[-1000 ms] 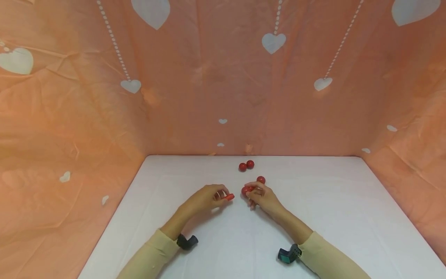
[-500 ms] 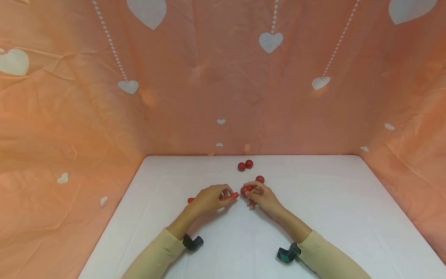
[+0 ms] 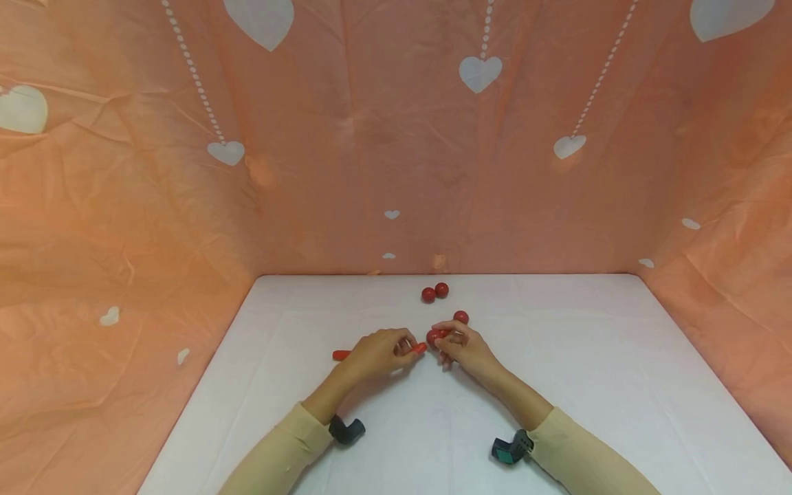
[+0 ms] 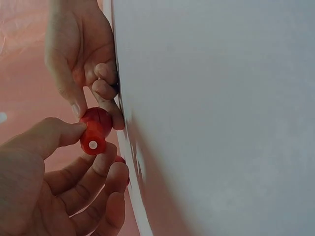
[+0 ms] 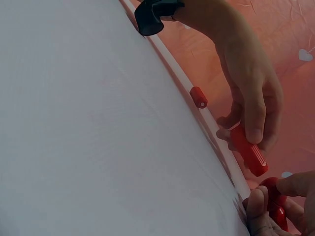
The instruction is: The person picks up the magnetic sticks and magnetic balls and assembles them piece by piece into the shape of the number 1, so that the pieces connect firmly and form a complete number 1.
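While the left hand (image 3: pixel 380 351) pinches a red cylinder (image 5: pixel 250 154), pale-dotted at one end, the right hand (image 3: pixel 468 352) pinches a glossy red ball (image 3: pixel 432 337) just beside it over the white tabletop (image 3: pixel 569 350)

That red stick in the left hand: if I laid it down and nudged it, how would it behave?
The red stick would probably roll sideways: its end looks round and the table flat. It is likely stiff, since it juts straight from the left hand. It seems light, being small beside that hand.
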Motion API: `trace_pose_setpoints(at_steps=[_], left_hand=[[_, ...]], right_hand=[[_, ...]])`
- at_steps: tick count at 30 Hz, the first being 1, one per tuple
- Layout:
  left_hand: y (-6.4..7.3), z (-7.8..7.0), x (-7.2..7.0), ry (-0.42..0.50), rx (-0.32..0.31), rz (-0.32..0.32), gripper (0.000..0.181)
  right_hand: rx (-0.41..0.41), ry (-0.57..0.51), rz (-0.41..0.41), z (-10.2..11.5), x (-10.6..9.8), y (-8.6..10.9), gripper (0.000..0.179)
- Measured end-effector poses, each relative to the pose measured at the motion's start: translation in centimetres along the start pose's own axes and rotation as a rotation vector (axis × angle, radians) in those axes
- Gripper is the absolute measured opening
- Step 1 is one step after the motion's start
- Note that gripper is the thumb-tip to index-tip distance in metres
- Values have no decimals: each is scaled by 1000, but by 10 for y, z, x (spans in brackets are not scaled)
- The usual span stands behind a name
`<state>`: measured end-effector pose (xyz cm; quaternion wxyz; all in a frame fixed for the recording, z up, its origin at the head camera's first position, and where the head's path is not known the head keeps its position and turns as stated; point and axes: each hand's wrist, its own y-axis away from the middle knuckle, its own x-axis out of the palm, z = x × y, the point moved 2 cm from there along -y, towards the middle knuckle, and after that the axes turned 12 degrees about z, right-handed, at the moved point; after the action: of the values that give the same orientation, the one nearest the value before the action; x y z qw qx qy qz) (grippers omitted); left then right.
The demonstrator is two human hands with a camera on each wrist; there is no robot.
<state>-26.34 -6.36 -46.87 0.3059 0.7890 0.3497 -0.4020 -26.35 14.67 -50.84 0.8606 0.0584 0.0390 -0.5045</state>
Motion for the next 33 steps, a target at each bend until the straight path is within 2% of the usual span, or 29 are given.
trace_pose_setpoints(at_steps=[33], left_hand=[[-4, -12, -3, 1, -19, -15, 26]], right_hand=[[-14, -28, 5, 6, 2, 2, 38]])
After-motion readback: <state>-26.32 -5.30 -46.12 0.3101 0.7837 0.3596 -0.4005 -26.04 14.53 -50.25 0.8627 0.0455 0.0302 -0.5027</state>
